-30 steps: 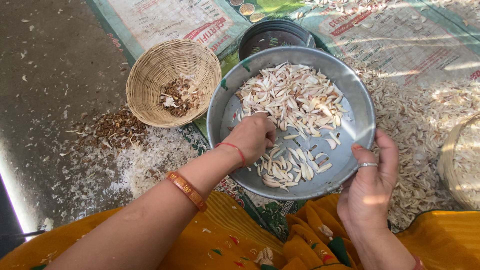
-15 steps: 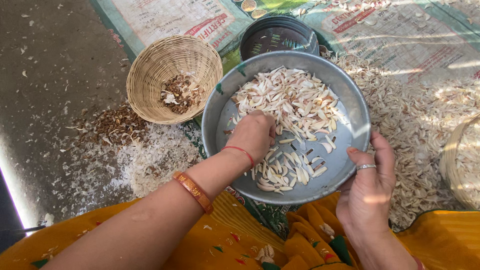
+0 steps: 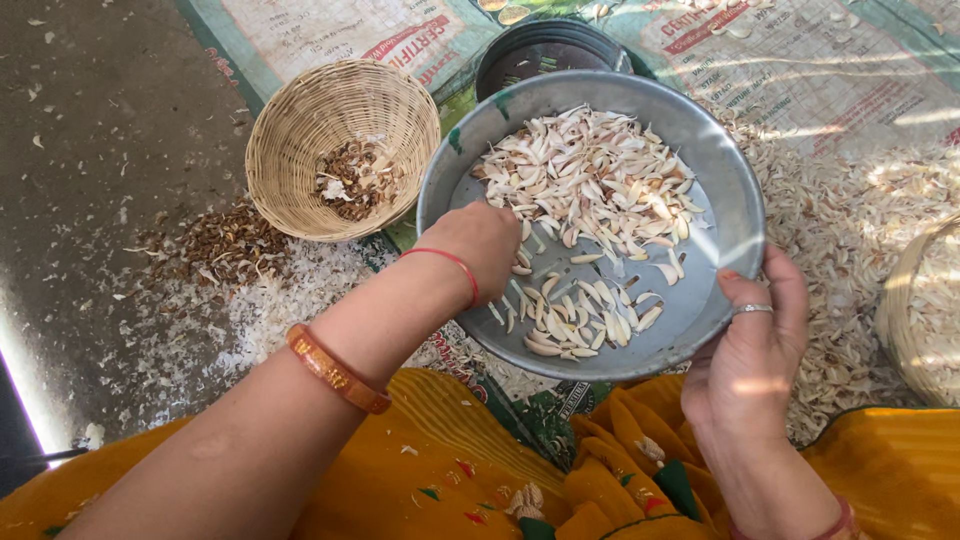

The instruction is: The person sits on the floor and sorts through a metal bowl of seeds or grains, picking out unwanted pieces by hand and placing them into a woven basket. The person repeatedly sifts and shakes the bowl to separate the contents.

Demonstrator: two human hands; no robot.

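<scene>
Now my left hand (image 3: 480, 245) rests half-curled among the cloves (image 3: 590, 200) in the pan (image 3: 700, 310), holding nothing I can see; my right hand (image 3: 750, 350) grips its rim at four o'clock, basket (image 3: 300, 110) at ten.

Pale cream garlic cloves (image 3: 590, 190) fill a grey metal pan (image 3: 735, 200); the woven basket (image 3: 300, 120) is tan, the bangle (image 3: 335, 368) orange, the garment (image 3: 430, 470) mustard-yellow.
</scene>
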